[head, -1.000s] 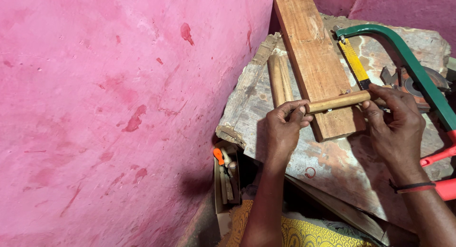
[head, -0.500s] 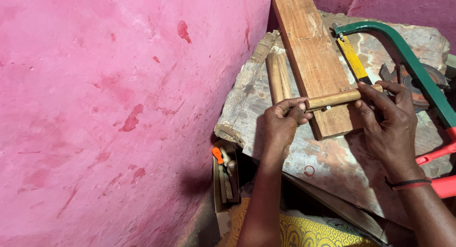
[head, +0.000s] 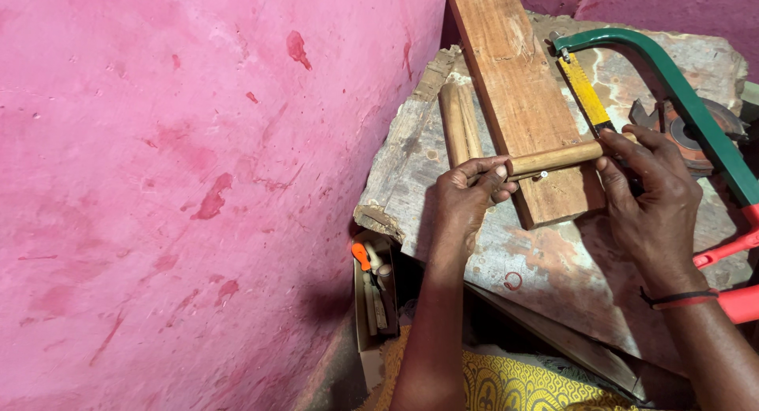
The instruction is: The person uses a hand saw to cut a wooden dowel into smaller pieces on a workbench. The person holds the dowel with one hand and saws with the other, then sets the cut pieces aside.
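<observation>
A short round wooden stick (head: 553, 158) lies crosswise on a wooden plank (head: 518, 87). My left hand (head: 466, 201) pinches the stick's left end. My right hand (head: 652, 197) touches its right end with the fingertips, fingers spread over the plank's edge. A small metal nail or screw sticks out under the stick near the middle. A hacksaw with a green frame (head: 680, 95), yellow blade and red handle lies just behind my right hand.
The plank rests on a worn, stained board (head: 553, 261). Two more round sticks (head: 458, 122) lie left of the plank. A pink wall (head: 182, 182) fills the left side. A small box of tools (head: 371, 292) sits below the board. A dark saw disc (head: 684, 126) lies at the right.
My right hand has slid from gripping over the stick to touching only its right end. The stick and my left hand have stayed almost in place.
</observation>
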